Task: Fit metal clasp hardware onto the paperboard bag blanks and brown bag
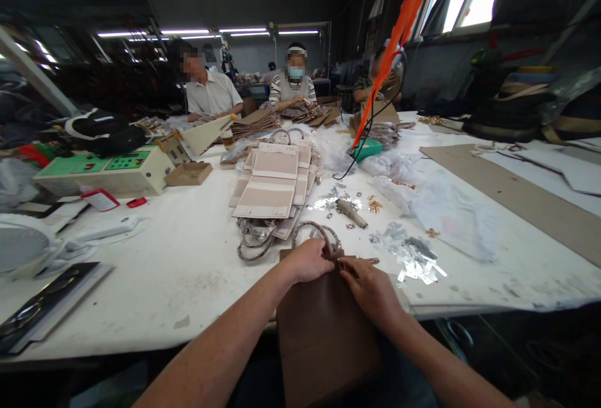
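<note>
Brown panel (328,339) at the near edge of the desk (197,295), left hand (310,262) grasping its top, right hand (370,286) there too, its fingers' grip unclear from here, silver plates (425,269) rightward, pale panels (265,192) stacked toward the far edge.

One head-worn camera gives the view, looking from above the near side of the white-covered worktable (178,239), forward and down across its top. Closest to the lens are the person's own forearms (225,333), reaching up from below the worktable's near edge to the left hand (307,262) and right hand (370,289) and the brown panel (323,333) there, seen steeply from above. The view is wide, running out flatter past the worktable to the masked co-worker (293,86) at its far side and the strip lights (244,30) well beyond it.
</note>
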Demonstrator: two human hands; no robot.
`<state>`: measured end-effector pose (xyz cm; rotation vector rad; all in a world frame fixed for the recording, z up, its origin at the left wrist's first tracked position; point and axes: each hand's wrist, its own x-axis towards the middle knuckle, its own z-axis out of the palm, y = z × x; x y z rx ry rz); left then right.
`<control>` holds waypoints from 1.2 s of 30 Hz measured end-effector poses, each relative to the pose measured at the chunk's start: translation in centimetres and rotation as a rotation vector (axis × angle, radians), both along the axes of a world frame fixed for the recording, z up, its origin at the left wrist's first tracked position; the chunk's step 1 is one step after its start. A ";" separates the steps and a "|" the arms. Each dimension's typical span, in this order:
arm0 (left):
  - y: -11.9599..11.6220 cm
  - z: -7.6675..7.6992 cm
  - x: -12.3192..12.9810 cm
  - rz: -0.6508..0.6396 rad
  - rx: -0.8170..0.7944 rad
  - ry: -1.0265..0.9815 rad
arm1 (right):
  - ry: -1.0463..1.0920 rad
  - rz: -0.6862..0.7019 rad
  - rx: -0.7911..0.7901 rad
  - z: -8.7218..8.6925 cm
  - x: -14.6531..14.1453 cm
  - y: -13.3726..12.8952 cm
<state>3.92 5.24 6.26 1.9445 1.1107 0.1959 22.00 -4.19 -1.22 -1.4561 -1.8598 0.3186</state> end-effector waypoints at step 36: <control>2.7 -2.6 -0.6 0.013 -0.213 -0.072 | -0.264 0.256 -0.158 3.1 2.1 4.4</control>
